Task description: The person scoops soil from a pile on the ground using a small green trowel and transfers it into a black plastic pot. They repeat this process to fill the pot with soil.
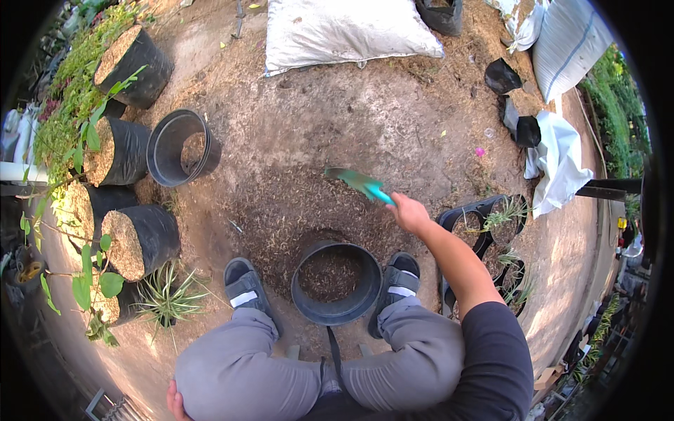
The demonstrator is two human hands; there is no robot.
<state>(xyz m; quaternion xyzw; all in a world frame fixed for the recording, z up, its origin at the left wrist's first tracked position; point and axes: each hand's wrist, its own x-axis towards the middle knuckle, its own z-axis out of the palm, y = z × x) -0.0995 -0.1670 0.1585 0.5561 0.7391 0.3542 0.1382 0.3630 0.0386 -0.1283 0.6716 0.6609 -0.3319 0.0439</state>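
Note:
In my right hand [411, 213] is the handle of a hand trowel [361, 182] with a turquoise grip, my fingers closed round it. Its blade points left, over or on the dark loose soil [281, 200]; whether it touches is unclear. Between my feet stands a round black plant pot [300, 298] with brown soil [330, 276] in its bottom. My left hand [175, 401] rests against the outer side of my left knee, only some fingers showing; these lie flat with nothing visible in them.
Several black bags of pale filling [156, 235] line the left, by an empty black pot [156, 151] and a spiky plant [168, 298]. At right is a black tray [484, 238] with small plants. A white sack [344, 35] lies ahead; another sack [570, 49] stands far right.

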